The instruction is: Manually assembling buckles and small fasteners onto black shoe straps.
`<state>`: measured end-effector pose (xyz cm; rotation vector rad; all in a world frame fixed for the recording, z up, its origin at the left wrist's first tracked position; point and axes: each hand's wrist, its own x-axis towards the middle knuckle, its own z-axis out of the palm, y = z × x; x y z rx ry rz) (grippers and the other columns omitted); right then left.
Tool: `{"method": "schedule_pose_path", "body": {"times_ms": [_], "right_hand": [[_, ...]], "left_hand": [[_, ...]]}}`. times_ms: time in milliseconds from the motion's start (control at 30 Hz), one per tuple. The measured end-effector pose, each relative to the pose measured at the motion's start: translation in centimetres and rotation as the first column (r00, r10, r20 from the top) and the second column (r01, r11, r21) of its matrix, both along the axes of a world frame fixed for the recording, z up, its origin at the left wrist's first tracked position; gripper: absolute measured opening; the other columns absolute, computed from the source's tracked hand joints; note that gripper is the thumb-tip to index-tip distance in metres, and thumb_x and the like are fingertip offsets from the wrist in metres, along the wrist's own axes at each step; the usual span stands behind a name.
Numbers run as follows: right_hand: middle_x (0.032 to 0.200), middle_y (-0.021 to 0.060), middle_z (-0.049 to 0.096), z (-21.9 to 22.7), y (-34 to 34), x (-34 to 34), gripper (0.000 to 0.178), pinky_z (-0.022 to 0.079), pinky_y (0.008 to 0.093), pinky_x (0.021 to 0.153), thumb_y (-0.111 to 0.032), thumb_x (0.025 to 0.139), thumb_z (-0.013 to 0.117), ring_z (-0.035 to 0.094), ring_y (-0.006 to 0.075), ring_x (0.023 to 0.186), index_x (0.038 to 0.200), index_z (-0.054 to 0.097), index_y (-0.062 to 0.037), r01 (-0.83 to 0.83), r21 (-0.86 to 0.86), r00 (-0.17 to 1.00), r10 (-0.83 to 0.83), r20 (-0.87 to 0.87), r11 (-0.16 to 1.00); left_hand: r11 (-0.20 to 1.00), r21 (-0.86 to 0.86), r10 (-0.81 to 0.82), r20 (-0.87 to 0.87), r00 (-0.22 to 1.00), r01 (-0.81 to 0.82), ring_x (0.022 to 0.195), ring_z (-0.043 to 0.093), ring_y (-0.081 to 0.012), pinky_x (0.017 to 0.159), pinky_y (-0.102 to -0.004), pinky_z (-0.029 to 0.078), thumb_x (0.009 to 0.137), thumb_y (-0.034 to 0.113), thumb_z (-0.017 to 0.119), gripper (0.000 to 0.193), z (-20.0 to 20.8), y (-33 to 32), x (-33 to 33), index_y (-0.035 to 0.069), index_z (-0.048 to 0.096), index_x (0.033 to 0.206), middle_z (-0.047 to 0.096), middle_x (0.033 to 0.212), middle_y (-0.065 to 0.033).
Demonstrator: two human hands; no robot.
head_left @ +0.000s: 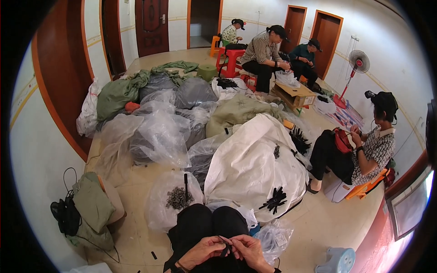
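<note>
Above my black-clad lap, my left hand [203, 251] and my right hand [248, 251] meet, fingertips pinched together. Between them is a small black strap [225, 249], its ends partly hidden by the fingers. Just past my knees, an open clear plastic bag [160, 200] holds a heap of small metal fittings [178, 199], with a black strip [185, 184] upright beside them. To the right, a bundle of black straps [274, 200] lies on a white sheet [243, 157].
Clear bags [159, 132] and green sacks [119, 98] are piled mid-floor. A co-worker [375, 145] sits at right; several others work at the back. A blue-topped stool [337, 260] stands near right, a fan [358, 62] far right, a green cloth [92, 198] at left.
</note>
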<state>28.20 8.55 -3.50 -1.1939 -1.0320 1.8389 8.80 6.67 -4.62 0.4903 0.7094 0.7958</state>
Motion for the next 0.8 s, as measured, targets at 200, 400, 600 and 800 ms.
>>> {"method": "schedule_pose_path", "body": {"times_ms": [200, 400, 600, 800], "right_hand": [[0.073, 0.0041, 0.065, -0.1, 0.1, -0.1, 0.017, 0.040, 0.0180, 0.042, -0.013, 0.096, 0.060, 0.056, 0.0076, 0.051, 0.101, 0.066, 0.0018, 0.000, 0.019, 1.000, 0.000, -0.004, 1.000], [0.072, 0.0036, 0.064, -0.3, 0.2, 0.0, 0.016, 0.040, 0.0185, 0.043, -0.012, 0.095, 0.061, 0.055, 0.0072, 0.051, 0.100, 0.067, 0.0012, -0.008, 0.025, 1.000, 0.008, 0.015, 1.000], [0.074, 0.0035, 0.064, 0.3, -0.1, 0.6, 0.016, 0.042, 0.0197, 0.047, -0.011, 0.094, 0.062, 0.054, 0.0073, 0.053, 0.102, 0.068, 0.0017, 0.058, -0.028, 0.997, -0.059, -0.043, 0.998], [0.083, 0.0039, 0.067, 2.2, -1.2, -0.3, 0.021, 0.051, 0.0210, 0.068, -0.014, 0.098, 0.058, 0.062, 0.0084, 0.073, 0.108, 0.066, 0.0018, -0.156, 0.040, 0.967, 0.161, -0.198, 0.987]], "left_hand": [[1.000, -0.005, 0.008, -0.013, 1.000, -0.008, 0.091, 0.062, -0.0127, 0.083, -0.0251, 0.051, 0.097, 0.008, 0.054, 0.022, -0.4, -0.2, 0.0, -0.001, 0.059, 0.116, 0.062, 0.104, -0.0068], [0.995, 0.024, 0.095, -0.157, 0.983, -0.092, 0.090, 0.064, -0.0141, 0.079, -0.0241, 0.051, 0.094, 0.006, 0.057, 0.020, 1.0, -0.5, 0.0, -0.001, 0.062, 0.112, 0.065, 0.100, -0.0075], [0.938, 0.147, 0.343, -0.247, 0.906, -0.315, 0.088, 0.066, -0.0160, 0.071, -0.0216, 0.053, 0.091, 0.004, 0.060, 0.018, 4.0, -1.2, -1.5, -0.002, 0.063, 0.108, 0.067, 0.093, -0.0100], [0.873, 0.387, 0.454, -0.421, 0.785, -0.298, 0.078, 0.059, -0.0097, 0.072, -0.0213, 0.048, 0.093, 0.007, 0.057, 0.015, 9.0, -2.8, -0.7, 0.000, 0.063, 0.105, 0.063, 0.089, -0.0026]]}}
